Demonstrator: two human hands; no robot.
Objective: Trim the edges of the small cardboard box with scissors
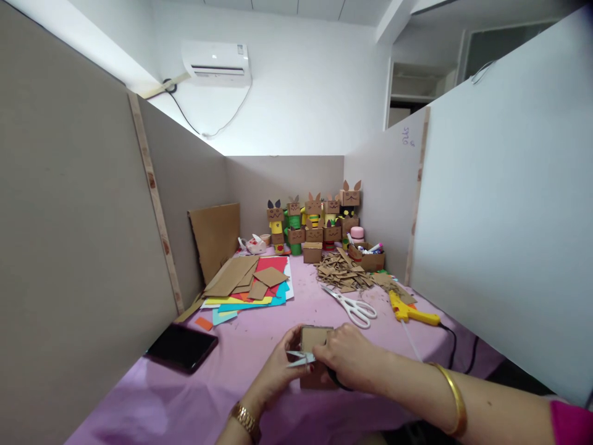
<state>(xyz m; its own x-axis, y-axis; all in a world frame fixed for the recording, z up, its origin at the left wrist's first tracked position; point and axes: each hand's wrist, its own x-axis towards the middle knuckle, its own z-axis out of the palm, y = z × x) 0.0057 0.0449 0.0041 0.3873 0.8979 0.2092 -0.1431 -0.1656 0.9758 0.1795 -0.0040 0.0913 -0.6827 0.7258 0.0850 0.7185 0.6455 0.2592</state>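
With the right hand point(345, 353), grips small scissors point(301, 358) by the dark handle point(341, 382), with fingers curled tight round it and slightly parted blades pointing to nine o'clock. With the left hand point(280, 364), holds a cardboard box point(317, 337) from its nine o'clock side, with thumb and fingers closed about the edge, likely to steady it against the push of the other hand. Has this box close in, low over the pink cloth point(259, 395), probably for a direct look down at it. Cannot tell, with fingers and metal overlapping so much, of any touch between blades and cardboard.

Taking the box as the dial's centre, has white scissors point(356, 309) at one o'clock, with handles turned nearer, perhaps for easy pick-up. Has a yellow glue gun point(414, 314) at two o'clock, with its cord trailing off towards three, seemingly clear of the work. Has cardboard scraps point(343, 273) heaped around half past twelve, apparently pushed aside; coloured paper point(273, 300) under cardboard sheets point(234, 275) between ten and eleven; a phone point(183, 347) flat at nine, well apart from both hands; box-headed figures point(314, 216) grouped at twelve, probably for safety.
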